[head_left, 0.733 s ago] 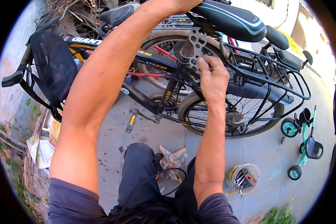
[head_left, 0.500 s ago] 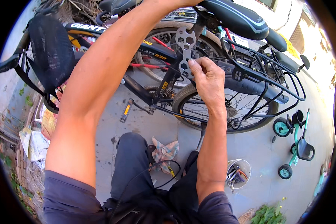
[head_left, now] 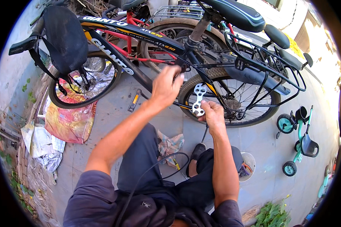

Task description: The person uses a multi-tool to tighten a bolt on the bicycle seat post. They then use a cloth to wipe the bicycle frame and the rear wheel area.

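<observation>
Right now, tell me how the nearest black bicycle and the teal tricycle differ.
The black bicycle is much larger than the teal tricycle. The bicycle has two wheels; the tricycle has three. The bicycle is near the left hand and right hand; the tricycle stands apart. Both have black seats.

On the grey ground (head_left: 269,151), a black bicycle (head_left: 114,58) is stood toward the far edge. Near the left edge, a red-and-yellow sack (head_left: 74,125) and a white sheet (head_left: 51,153) are spread. A checked rag (head_left: 171,145) is set near the middle, a bucket (head_left: 253,162) to its right, a turquoise tricycle (head_left: 310,146) toward the right edge.
</observation>
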Demonstrator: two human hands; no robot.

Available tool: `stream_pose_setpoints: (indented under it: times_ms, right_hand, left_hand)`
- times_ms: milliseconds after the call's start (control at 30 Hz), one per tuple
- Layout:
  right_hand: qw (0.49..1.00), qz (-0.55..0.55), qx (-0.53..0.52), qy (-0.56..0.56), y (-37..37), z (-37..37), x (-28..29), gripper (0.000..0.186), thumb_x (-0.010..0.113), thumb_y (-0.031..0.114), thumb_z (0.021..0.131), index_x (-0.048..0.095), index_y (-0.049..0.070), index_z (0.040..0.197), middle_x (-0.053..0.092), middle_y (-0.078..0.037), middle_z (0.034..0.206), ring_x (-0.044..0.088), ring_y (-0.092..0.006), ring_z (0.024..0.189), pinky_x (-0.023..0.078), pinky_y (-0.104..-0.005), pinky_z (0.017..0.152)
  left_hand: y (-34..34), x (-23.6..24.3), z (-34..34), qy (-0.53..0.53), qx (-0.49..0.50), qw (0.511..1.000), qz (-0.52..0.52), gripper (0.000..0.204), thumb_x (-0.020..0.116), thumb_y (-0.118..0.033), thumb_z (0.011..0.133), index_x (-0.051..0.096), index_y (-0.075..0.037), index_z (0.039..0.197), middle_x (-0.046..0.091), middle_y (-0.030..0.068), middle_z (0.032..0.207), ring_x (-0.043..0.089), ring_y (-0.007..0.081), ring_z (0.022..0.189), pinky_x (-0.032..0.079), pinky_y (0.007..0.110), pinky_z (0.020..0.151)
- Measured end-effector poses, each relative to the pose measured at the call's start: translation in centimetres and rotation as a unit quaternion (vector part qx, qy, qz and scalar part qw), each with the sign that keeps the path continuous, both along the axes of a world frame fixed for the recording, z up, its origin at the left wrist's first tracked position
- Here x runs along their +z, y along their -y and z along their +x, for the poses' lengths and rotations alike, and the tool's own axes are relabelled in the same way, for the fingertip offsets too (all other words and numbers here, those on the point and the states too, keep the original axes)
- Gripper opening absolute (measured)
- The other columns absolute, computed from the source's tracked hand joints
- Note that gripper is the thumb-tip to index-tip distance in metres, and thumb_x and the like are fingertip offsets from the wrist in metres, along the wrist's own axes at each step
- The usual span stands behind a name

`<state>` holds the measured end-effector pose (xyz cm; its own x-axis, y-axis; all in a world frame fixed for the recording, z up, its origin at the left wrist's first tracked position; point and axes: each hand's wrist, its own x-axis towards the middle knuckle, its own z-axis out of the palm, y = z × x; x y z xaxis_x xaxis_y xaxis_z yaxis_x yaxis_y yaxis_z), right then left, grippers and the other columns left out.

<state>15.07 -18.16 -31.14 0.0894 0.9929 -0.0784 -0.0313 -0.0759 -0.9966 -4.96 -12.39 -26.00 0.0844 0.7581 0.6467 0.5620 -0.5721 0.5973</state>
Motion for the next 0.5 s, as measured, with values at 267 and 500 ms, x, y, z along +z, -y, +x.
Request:
stream_pose_setpoints:
  times_ms: [267,500]
  right_hand:
    - [0.996,0.016,0.087,0.020,0.5,-2.0,-1.1,0.028,0.062,0.023,0.097,0.069,-0.002,0.088,0.065,-0.004,0.073,0.057,-0.0096,0.058,0.047,-0.0246,0.052]
    - [0.987,-0.004,0.158,0.040,0.1,-3.9,-1.5,0.029,0.061,0.025,0.098,0.067,0.001,0.083,0.064,-0.004,0.072,0.058,-0.0097,0.059,0.049,-0.0253,0.052]
  left_hand:
    - [4.1,-9.1,0.4,0.232,-0.160,0.860,-0.426,0.039,0.048,-0.035,0.103,0.062,-0.002,0.118,0.066,0.0054,0.095,0.064,0.0132,0.084,0.056,0.029,0.074]
    - [3.2,-9.9,-0.7,0.398,-0.167,0.798,-0.421,0.044,0.036,-0.032,0.106,0.062,0.001,0.118,0.069,0.0100,0.105,0.068,0.0179,0.095,0.057,0.034,0.081]
